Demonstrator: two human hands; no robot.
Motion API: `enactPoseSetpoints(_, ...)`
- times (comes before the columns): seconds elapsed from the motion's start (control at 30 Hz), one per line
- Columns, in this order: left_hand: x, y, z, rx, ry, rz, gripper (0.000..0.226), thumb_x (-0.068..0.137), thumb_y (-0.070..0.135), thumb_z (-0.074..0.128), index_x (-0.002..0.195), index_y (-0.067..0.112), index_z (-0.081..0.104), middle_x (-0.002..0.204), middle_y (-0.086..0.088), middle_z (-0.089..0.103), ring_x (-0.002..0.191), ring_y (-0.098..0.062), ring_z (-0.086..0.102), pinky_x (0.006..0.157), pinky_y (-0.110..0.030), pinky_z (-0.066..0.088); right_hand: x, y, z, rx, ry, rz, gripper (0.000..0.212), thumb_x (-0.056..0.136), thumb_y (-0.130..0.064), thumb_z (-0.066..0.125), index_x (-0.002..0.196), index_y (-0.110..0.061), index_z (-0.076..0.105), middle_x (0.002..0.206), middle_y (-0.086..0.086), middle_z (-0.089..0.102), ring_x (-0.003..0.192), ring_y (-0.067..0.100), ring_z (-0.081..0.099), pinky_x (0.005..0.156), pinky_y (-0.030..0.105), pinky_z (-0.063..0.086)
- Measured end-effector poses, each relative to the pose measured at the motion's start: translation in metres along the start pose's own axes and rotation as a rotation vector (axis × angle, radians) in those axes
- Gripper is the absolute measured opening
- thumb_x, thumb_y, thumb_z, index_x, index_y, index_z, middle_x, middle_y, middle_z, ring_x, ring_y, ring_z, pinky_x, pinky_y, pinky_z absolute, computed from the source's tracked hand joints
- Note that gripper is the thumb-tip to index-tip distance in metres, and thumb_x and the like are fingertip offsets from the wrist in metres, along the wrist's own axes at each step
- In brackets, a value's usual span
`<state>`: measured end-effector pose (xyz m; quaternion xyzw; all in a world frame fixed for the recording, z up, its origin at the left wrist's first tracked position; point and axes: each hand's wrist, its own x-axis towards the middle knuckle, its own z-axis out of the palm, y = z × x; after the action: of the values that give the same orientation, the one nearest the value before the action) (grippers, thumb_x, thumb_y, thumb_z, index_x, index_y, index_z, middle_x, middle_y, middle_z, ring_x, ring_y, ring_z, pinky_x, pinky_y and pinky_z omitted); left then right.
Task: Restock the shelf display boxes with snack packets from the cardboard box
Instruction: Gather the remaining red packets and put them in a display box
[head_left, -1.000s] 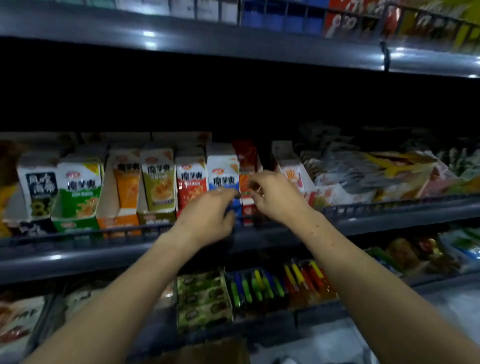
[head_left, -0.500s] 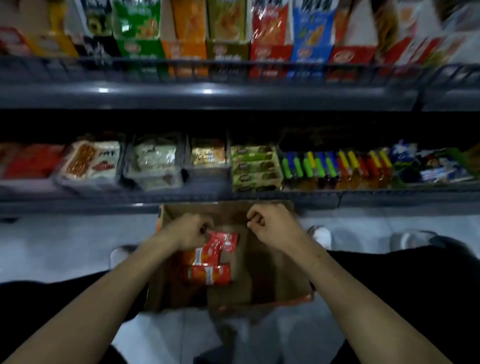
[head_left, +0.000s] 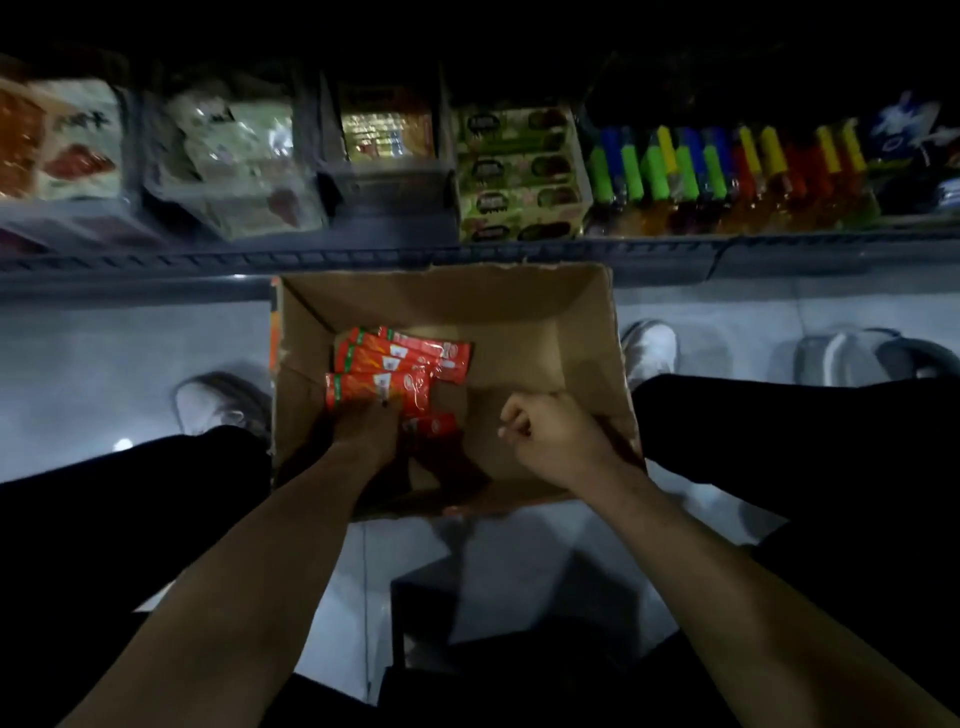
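Note:
An open cardboard box (head_left: 519, 312) stands on the floor between my feet, below the bottom shelf. Several red snack packets (head_left: 405, 353) lie stacked in its left half; the right half shows bare cardboard. My left hand (head_left: 363, 431) is down inside the box, its fingers curled over the near edge of the top red packet (head_left: 379, 387). My right hand (head_left: 550, 436) hovers over the box's near right corner with its fingers curled in a fist, and nothing shows in it. The upper shelf's display boxes are out of view.
The lowest shelf (head_left: 156, 260) runs across the top, holding bagged snacks, green cartons (head_left: 519, 176) and coloured tubes (head_left: 727, 166). My white shoes (head_left: 208, 405) (head_left: 649, 348) flank the box on the grey floor. Another shoe (head_left: 841, 353) stands at the right.
My view dropped from the upper shelf's display boxes to the box on the floor. Both hands came down from the shelf; the left went into the box onto the red packets.

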<state>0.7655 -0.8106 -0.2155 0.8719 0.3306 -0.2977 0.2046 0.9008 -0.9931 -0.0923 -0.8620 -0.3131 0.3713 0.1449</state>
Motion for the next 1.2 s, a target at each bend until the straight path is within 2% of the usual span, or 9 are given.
enactPoseSetpoints(0.17,-0.002,0.001,0.031,0.128,-0.047,-0.004,0.048,0.106,0.018,0.017,0.149,-0.002,0.009,0.157,-0.021,0.013,0.145,-0.036,0.016,0.119,-0.039,0.012,0.002,0.01,-0.005,-0.092,0.044,0.072,0.012,0.087,-0.026,0.059,0.094,-0.021,0.066,0.097,0.0,0.071,0.096,0.023,0.063,0.079,0.036,0.054)
enactPoseSetpoints(0.33,0.008,0.005,0.003,-0.295,-0.246,0.081,0.027,0.096,0.012,0.05,0.118,0.024,0.058,0.125,-0.004,0.056,0.113,-0.024,0.053,0.097,-0.032,0.041,0.02,0.012,-0.004,0.021,-0.011,0.166,0.017,0.086,-0.024,0.065,0.101,-0.016,0.065,0.102,0.001,0.069,0.1,0.021,0.063,0.087,0.035,0.052)
enactPoseSetpoints(0.43,0.007,0.015,-0.033,-0.582,-0.406,0.02,0.022,0.083,0.015,0.071,0.102,0.027,0.07,0.113,0.004,0.062,0.103,-0.016,0.056,0.096,-0.03,0.043,0.028,0.01,-0.001,0.189,-0.079,0.231,0.042,0.085,-0.03,0.071,0.122,-0.015,0.059,0.118,0.001,0.064,0.109,0.019,0.059,0.095,0.034,0.048)
enactPoseSetpoints(0.53,0.005,0.025,-0.049,-0.722,-0.435,0.081,0.021,0.073,0.025,0.081,0.087,0.036,0.069,0.101,0.011,0.065,0.096,-0.01,0.058,0.089,-0.027,0.045,0.034,0.01,0.003,0.369,-0.051,0.241,0.032,0.086,-0.021,0.072,0.116,-0.013,0.066,0.113,0.006,0.07,0.102,0.02,0.065,0.095,0.035,0.05)
enactPoseSetpoints(0.6,0.011,0.025,-0.043,-0.699,-0.343,0.122,0.025,0.076,0.019,0.08,0.097,0.029,0.07,0.108,0.006,0.066,0.102,-0.015,0.06,0.089,-0.026,0.045,0.034,0.011,0.004,0.375,0.038,0.247,0.024,0.088,-0.016,0.068,0.111,-0.01,0.07,0.105,0.01,0.072,0.093,0.022,0.068,0.09,0.038,0.053)
enactPoseSetpoints(0.73,0.029,0.007,-0.026,-0.39,0.132,0.044,0.038,0.082,0.018,0.069,0.118,0.024,0.06,0.118,-0.005,0.065,0.109,-0.026,0.061,0.091,-0.035,0.05,0.025,0.018,-0.001,0.211,0.179,0.214,0.018,0.09,-0.015,0.063,0.105,-0.009,0.073,0.099,0.008,0.072,0.09,0.019,0.066,0.076,0.022,0.047)
enactPoseSetpoints(0.97,0.035,-0.012,0.007,0.322,0.11,0.038,0.09,0.073,0.041,0.077,0.145,0.017,0.027,0.143,-0.018,0.038,0.132,-0.037,0.037,0.109,-0.049,0.029,0.017,0.022,0.004,0.304,0.214,0.278,0.019,0.088,-0.013,0.065,0.105,-0.01,0.074,0.099,0.009,0.074,0.09,0.02,0.07,0.085,0.034,0.056)
enactPoseSetpoints(1.1,0.038,-0.018,0.013,0.366,0.166,0.05,0.072,0.08,0.037,0.07,0.142,0.019,0.037,0.137,-0.016,0.047,0.128,-0.034,0.043,0.106,-0.047,0.033,0.021,0.025,0.009,0.355,0.202,0.321,0.021,0.089,-0.014,0.067,0.109,-0.009,0.072,0.101,0.01,0.074,0.091,0.021,0.071,0.086,0.037,0.057)
enactPoseSetpoints(1.2,0.035,-0.024,0.01,0.034,0.161,0.032,0.041,0.089,0.034,0.061,0.128,0.021,0.059,0.127,-0.009,0.059,0.113,-0.03,0.057,0.093,-0.038,0.048,0.026,0.025,0.013,0.391,0.196,0.349,0.022,0.09,-0.014,0.066,0.11,-0.008,0.071,0.102,0.011,0.073,0.091,0.023,0.07,0.086,0.041,0.057)
